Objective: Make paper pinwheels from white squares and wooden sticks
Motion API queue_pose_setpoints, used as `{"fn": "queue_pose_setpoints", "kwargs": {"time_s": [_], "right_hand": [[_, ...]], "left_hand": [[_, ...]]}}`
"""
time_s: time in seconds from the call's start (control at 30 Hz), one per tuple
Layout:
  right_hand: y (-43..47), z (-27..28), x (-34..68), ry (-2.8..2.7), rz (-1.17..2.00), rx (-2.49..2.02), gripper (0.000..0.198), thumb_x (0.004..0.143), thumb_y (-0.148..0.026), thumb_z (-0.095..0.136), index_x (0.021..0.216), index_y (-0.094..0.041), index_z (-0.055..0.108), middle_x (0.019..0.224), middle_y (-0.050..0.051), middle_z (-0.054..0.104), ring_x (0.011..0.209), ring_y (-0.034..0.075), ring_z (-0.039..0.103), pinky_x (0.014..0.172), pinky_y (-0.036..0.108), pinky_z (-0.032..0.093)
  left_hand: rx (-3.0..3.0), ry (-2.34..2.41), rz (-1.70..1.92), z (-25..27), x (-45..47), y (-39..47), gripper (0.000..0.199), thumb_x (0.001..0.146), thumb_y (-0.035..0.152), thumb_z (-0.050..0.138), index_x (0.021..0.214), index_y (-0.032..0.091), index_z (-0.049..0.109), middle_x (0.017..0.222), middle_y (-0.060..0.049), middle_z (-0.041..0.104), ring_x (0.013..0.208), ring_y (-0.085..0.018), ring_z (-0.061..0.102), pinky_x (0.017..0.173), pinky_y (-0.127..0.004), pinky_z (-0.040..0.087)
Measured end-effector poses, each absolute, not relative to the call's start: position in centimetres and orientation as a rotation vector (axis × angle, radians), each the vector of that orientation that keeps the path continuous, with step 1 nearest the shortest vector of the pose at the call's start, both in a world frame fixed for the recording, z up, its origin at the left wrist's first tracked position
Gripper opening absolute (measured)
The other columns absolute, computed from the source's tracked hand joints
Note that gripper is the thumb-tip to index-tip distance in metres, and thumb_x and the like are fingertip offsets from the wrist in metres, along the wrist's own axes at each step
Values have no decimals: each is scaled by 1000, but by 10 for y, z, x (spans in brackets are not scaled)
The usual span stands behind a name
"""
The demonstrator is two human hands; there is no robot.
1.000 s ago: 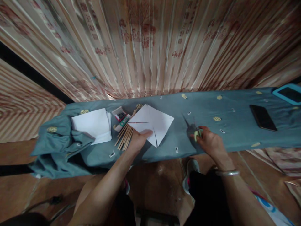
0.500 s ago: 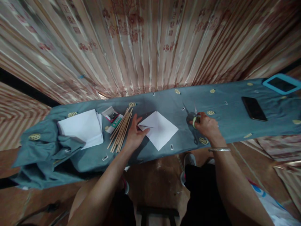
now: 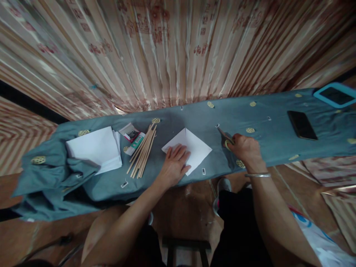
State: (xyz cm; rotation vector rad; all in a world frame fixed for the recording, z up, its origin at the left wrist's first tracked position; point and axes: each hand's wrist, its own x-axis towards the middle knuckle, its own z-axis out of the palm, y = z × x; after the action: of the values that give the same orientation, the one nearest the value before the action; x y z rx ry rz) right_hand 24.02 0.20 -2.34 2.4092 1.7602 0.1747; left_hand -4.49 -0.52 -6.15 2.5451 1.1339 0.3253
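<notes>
A white square of paper lies turned like a diamond on the cloth, with short slits or lines running in from its corners. Flat on its lower left part rests my left hand, fingers stretched out and nothing held. To the right of the paper, my right hand is closed around the yellow-green handle of a pair of scissors. The blades point up and left, low over the cloth. Whether they touch it I cannot tell.
Left of the paper lie several thin wooden sticks and a small open box. Further left is a stack of white paper. A phone and a blue-framed tablet lie at the right. A curtain hangs behind the table.
My left hand has moved right from the paper's left corner and now lies flat on it. The scissors in my right hand have tilted, their blades now pointing further left.
</notes>
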Motion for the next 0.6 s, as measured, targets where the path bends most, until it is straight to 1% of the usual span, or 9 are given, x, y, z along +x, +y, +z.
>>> {"fn": "queue_pose_setpoints", "kwargs": {"time_s": [0.23,0.33,0.4,0.47,0.6], "right_hand": [[2,-24,238,1762,144,2483,31,87,-43,59,100,-17,69,85,17,75,81,33,72,61,33,40],[4,-30,240,1794,184,2529,36,86,-41,60,108,-13,66,84,18,74,80,32,71,63,33,42],[5,-34,242,1808,198,2571,40,85,-42,62,110,-11,64,83,17,74,79,32,71,64,34,43],[7,-36,245,1803,164,2621,40,83,-42,64,108,-11,64,82,16,74,77,31,70,64,34,43],[7,-34,246,1794,82,2634,32,82,-43,66,97,-15,66,80,13,73,72,28,69,62,32,42]], "left_hand": [[2526,1143,301,-60,-45,-6,46,95,36,53,137,16,52,151,-16,46,147,-31,31,121,-58,18],[2496,1154,326,-61,-44,-6,50,93,37,55,138,15,50,151,-17,45,147,-31,31,122,-58,18],[2469,1156,363,-62,-45,-5,54,93,38,56,140,14,47,152,-18,43,146,-31,32,122,-56,20],[2448,1162,408,-63,-47,-4,54,94,38,55,141,13,46,153,-18,42,146,-31,32,121,-56,22],[2458,1182,453,-62,-51,-3,51,94,36,55,139,13,49,150,-18,45,147,-32,31,121,-57,21]]}}
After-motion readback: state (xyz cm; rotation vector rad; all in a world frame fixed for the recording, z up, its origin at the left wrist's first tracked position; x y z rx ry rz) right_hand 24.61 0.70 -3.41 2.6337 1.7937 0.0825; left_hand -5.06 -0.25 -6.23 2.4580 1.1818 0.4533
